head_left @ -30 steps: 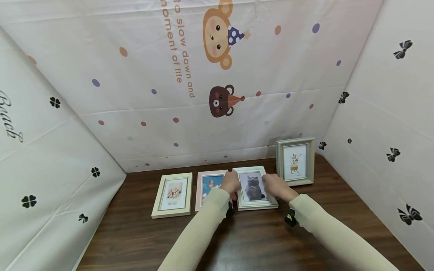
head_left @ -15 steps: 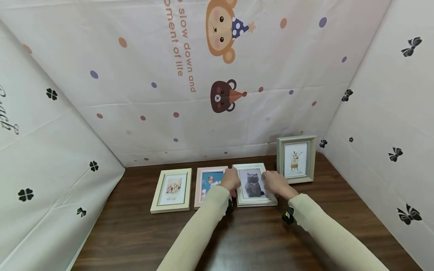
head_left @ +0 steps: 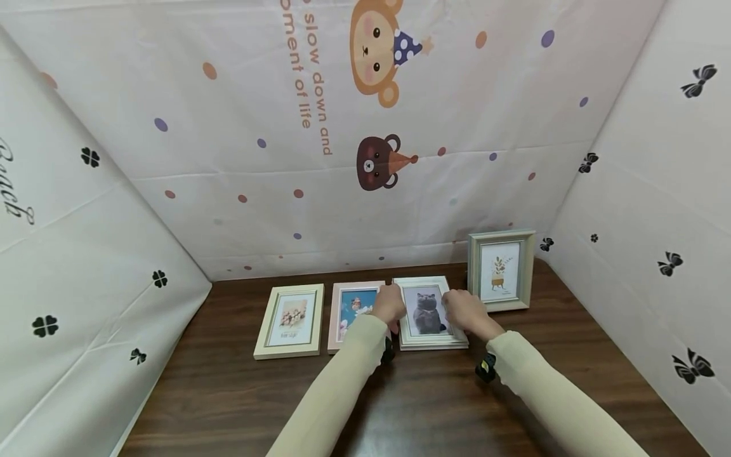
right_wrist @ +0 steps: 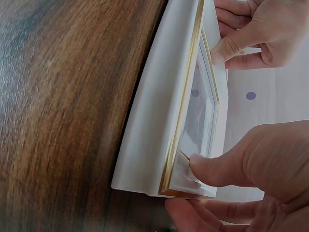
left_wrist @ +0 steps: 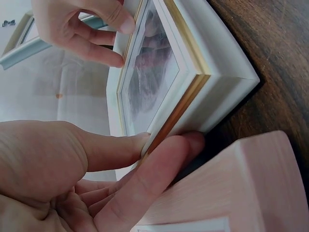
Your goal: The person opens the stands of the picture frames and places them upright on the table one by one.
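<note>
A white picture frame (head_left: 427, 311) with a grey cat photo lies face up on the brown wooden table (head_left: 422, 406). My left hand (head_left: 389, 303) grips its left edge, with the thumb (left_wrist: 120, 150) on the face and the fingers at the side. On the opposite edge my right hand (head_left: 465, 310) pinches the white frame, thumb (right_wrist: 217, 166) on top. Just left of it lies a pink picture frame (head_left: 337, 317) with a blue picture, partly hidden behind my left hand and sleeve. Gold trim (right_wrist: 181, 125) runs round the white frame's inner border.
Farther left a cream picture frame (head_left: 265, 327) lies flat on the table. At the back right a grey-green picture frame (head_left: 528, 273) with a plant picture stands upright. Printed white cloth walls (head_left: 228, 222) close off the back and both sides.
The head view has tilted slightly, so the frames appear a little higher than a second ago. Both hands keep their hold on the white picture frame, which shows no clear movement.
</note>
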